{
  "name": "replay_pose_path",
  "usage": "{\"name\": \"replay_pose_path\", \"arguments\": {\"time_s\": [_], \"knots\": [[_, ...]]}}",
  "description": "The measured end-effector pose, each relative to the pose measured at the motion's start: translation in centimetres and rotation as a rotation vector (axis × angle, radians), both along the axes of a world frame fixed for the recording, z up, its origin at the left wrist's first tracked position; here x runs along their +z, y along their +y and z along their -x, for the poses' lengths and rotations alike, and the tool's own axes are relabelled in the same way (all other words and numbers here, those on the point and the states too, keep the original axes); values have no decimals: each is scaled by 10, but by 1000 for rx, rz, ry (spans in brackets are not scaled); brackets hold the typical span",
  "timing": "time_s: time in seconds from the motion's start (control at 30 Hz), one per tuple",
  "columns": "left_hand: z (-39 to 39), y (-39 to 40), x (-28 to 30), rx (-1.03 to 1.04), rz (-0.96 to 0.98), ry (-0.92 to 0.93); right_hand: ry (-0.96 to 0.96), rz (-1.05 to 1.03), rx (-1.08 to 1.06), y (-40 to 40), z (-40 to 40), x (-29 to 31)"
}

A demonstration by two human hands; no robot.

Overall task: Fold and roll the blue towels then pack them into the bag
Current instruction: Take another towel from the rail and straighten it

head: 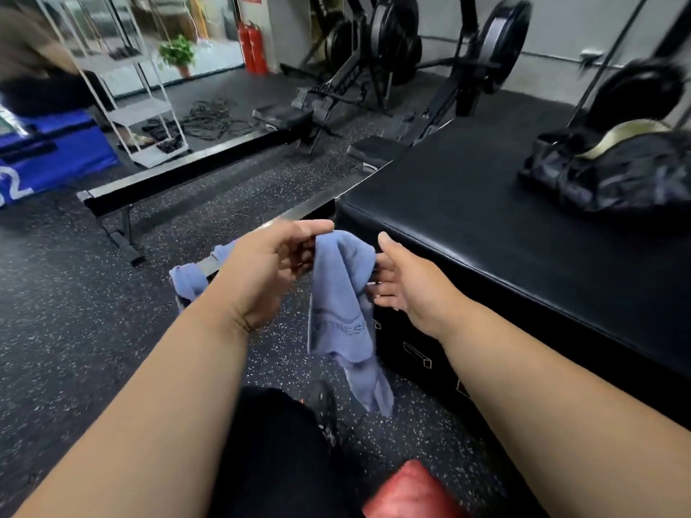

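A blue towel (342, 312) hangs in the air in front of me, bunched at the top and trailing down toward my dark shoe. My left hand (269, 267) pinches its top edge between thumb and fingers. My right hand (400, 278) grips the towel's right side, with the fingers curled into the cloth and the thumb up. More blue towel cloth (190, 280) droops behind my left forearm, partly hidden. The black bag (613, 173), with a pale strap on top, sits on the far right of a black padded box (486, 218).
Speckled black rubber floor surrounds me. A low black bench (179, 177) stands to the left. Behind are exercise machines (377, 61), a white shelf rack (142, 117) and a blue mat (48, 155). A red object (411, 491) lies by my leg at the bottom.
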State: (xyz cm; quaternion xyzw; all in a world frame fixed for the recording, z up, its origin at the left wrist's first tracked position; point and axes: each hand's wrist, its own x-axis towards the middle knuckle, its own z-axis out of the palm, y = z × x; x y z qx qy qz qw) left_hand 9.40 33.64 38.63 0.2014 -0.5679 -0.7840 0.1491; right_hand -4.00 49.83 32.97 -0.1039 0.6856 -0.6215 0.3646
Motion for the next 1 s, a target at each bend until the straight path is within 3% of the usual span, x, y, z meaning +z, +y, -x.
{"name": "replay_pose_path", "arguments": {"time_s": [0.27,0.47,0.67,0.8,1.0], "knots": [[-10,79,15,-187,66,32,-116,202,-185,97,-16,30],[-15,123,17,-252,97,-9,-146,480,-221,154,-22,52],[-17,139,-1,-145,63,-151,-280,700,-104,193,-35,82],[-15,150,-28,-154,145,-331,-327,745,-67,207,-43,96],[-12,182,-45,-257,95,-472,-231,820,-94,215,-47,103]]}}
